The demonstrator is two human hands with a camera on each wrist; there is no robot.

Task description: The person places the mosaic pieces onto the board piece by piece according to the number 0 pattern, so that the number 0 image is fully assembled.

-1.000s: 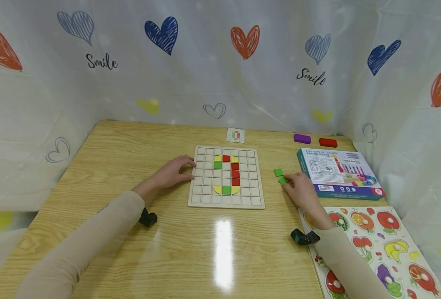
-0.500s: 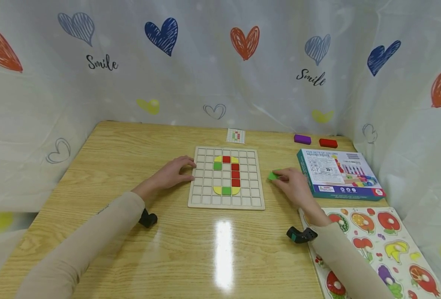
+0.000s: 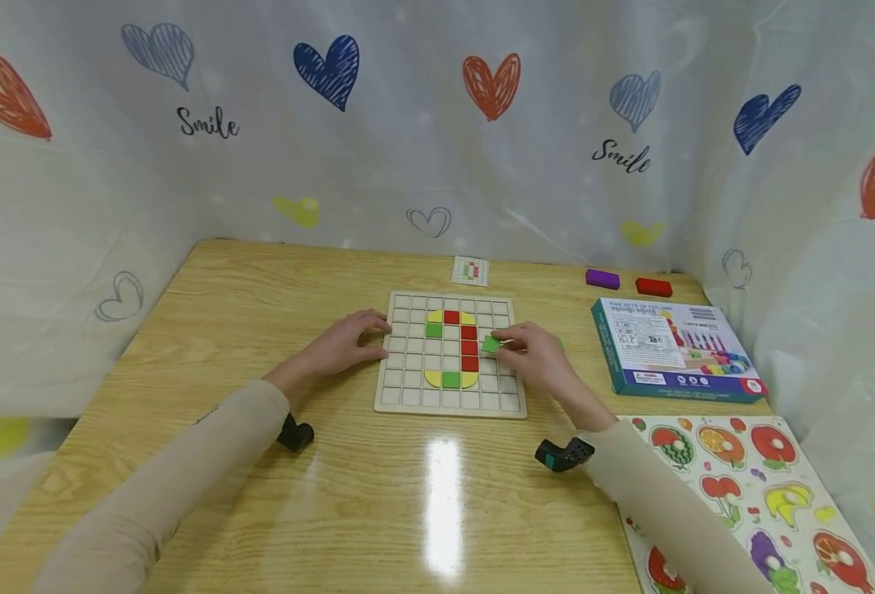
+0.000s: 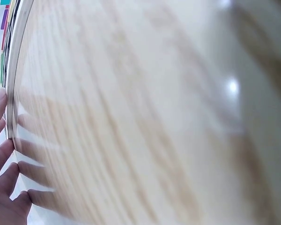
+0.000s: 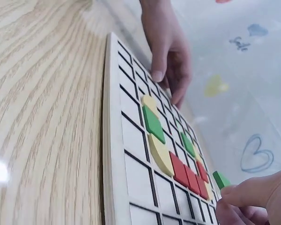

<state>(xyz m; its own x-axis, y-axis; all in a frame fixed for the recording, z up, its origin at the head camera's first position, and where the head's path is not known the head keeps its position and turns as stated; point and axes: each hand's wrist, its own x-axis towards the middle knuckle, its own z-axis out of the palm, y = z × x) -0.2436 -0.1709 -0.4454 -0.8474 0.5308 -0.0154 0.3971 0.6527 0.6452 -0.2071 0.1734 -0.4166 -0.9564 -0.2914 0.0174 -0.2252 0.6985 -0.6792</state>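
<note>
A wooden grid board (image 3: 407, 400) lies mid-table, with yellow curved pieces, red square tiles (image 3: 469, 347) and green square tiles (image 3: 451, 379) set in its cells. My left hand (image 3: 336, 342) touches the board's left edge with fingertips and thumb; the left wrist view shows the fingers (image 4: 3, 157) against that edge. Over the right part of the board, my right hand (image 3: 541, 359) pinches a green square tile (image 3: 491, 344) between thumb and fingers. In the right wrist view this tile (image 5: 220, 179) is held slightly above the board. Another green tile is mostly hidden behind the right hand.
A small pattern card (image 3: 470, 271) lies behind the board. At the back right are a purple block (image 3: 603, 279) and a red block (image 3: 654, 287). A boxed set (image 3: 675, 346) and a fruit puzzle board (image 3: 749, 458) lie on the right.
My right hand has picked up one of two green tiles from the table and carried it left over the board. The left hand has stayed at the board's edge.
</note>
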